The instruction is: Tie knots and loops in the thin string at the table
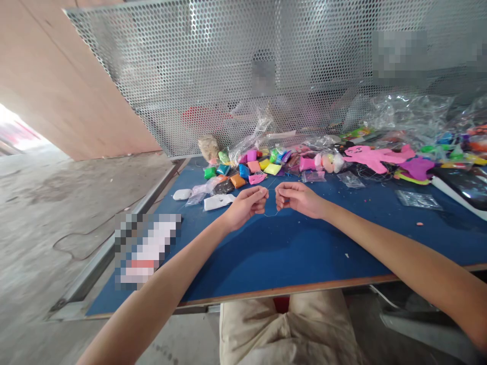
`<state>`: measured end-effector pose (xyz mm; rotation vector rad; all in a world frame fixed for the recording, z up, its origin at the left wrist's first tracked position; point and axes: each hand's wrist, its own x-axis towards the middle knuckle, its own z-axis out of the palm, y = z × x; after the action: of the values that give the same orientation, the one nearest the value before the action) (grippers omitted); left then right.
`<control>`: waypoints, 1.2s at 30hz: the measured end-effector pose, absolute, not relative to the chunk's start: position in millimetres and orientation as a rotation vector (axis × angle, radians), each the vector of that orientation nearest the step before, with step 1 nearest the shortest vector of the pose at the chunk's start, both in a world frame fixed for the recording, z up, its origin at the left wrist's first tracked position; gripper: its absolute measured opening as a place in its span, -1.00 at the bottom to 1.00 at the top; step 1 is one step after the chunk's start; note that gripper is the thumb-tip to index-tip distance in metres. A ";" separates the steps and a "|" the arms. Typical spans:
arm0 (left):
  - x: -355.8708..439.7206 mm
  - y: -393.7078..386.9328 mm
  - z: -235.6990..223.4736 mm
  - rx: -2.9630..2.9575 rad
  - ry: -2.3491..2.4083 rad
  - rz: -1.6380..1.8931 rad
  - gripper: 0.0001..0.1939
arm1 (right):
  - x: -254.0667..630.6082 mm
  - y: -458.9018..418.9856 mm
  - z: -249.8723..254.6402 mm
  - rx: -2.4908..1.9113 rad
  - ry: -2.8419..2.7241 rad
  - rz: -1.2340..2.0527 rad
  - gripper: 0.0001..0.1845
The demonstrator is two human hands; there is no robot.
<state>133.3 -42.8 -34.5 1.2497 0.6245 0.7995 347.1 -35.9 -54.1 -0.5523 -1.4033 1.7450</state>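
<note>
Above the blue tabletop (pixel 243 258) my left hand (pixel 249 205) and my right hand (pixel 299 198) face each other, a small gap apart. Each has its thumb pressed to its fingers in a pinch. A thin, clear thread (pixel 271 215) hangs in a shallow curve between them, its ends running into the fingers. Just beyond the hands lie several small coloured packets, among them a blue packet (pixel 244 174), an orange packet (pixel 238 181) and a yellow packet (pixel 273 169). Left of my left hand rests a white strip (pixel 218 202).
A perforated metal panel (pixel 228 66) rises behind the table. On the right lie a pink figure-shaped piece (pixel 375 158), a clear plastic packet (pixel 418 199) and a black-and-white device (pixel 462 187). A white oval object (pixel 182 194) sits at the left, near the metal table edge (pixel 102 263).
</note>
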 end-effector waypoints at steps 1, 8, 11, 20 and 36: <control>134.1 -43.1 -35.4 1.253 0.619 0.809 -0.72 | 347.2 -35.7 -54.5 -0.555 -1.414 1.732 -0.81; 139.9 -43.2 -43.0 1.336 0.598 0.804 -0.64 | 348.2 -35.7 -59.5 -0.554 -1.530 1.632 -0.80; 140.4 -39.8 -45.9 1.421 0.671 0.785 -0.55 | 349.6 -32.7 -62.8 -0.622 -1.626 1.574 -0.77; 134.8 -31.8 -49.3 1.640 0.794 0.751 -0.50 | 357.9 -22.3 -68.3 -0.637 -1.711 1.561 -0.73; 140.4 -41.4 -40.9 1.076 0.499 0.912 -0.68 | 357.5 -29.2 -59.0 -0.675 -1.771 1.416 -0.75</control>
<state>140.4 -41.4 -40.9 1.0759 0.4987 0.9121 357.5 -29.2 -59.0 -0.6748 -1.7707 1.4159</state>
